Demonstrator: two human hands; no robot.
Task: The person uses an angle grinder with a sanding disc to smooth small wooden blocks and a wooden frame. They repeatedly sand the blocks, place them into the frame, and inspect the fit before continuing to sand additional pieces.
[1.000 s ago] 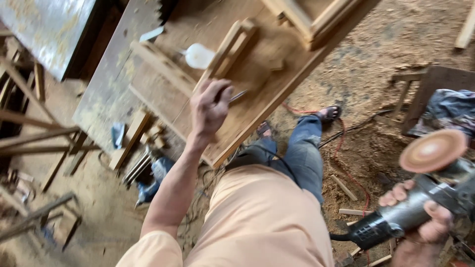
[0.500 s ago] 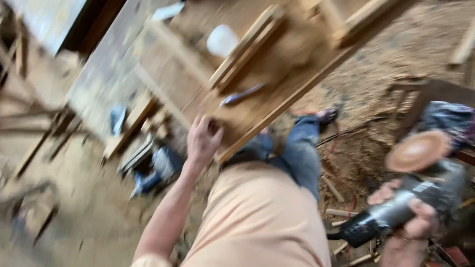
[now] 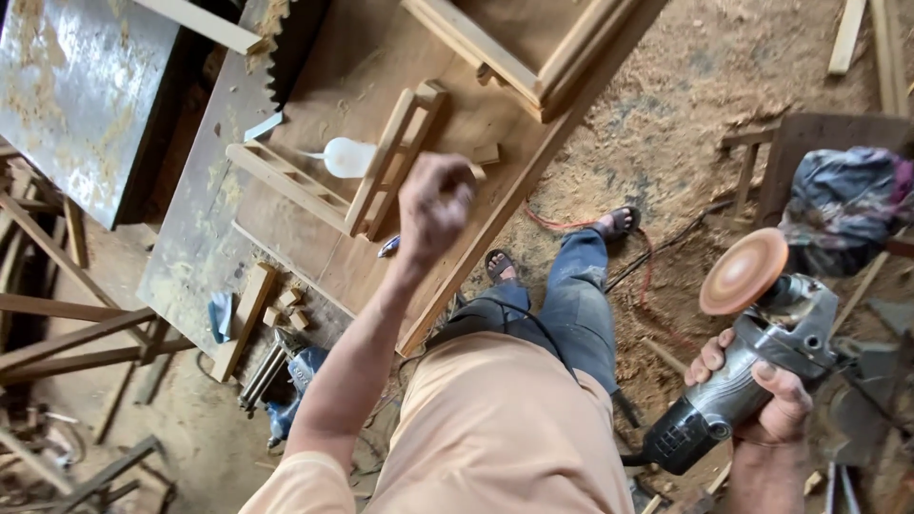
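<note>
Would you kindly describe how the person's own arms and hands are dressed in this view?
Both hands are bare, with no gloves: the left hand and the right hand. The left arm is uncovered up to a short peach-coloured sleeve at the shoulder. The right forearm is bare too; its sleeve is out of view. I can see no watch or rings.

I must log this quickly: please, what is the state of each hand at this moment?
Left hand: closed in a fist above the wooden bench; whether it holds something cannot be told.
Right hand: closed, holding the angle grinder.
</note>
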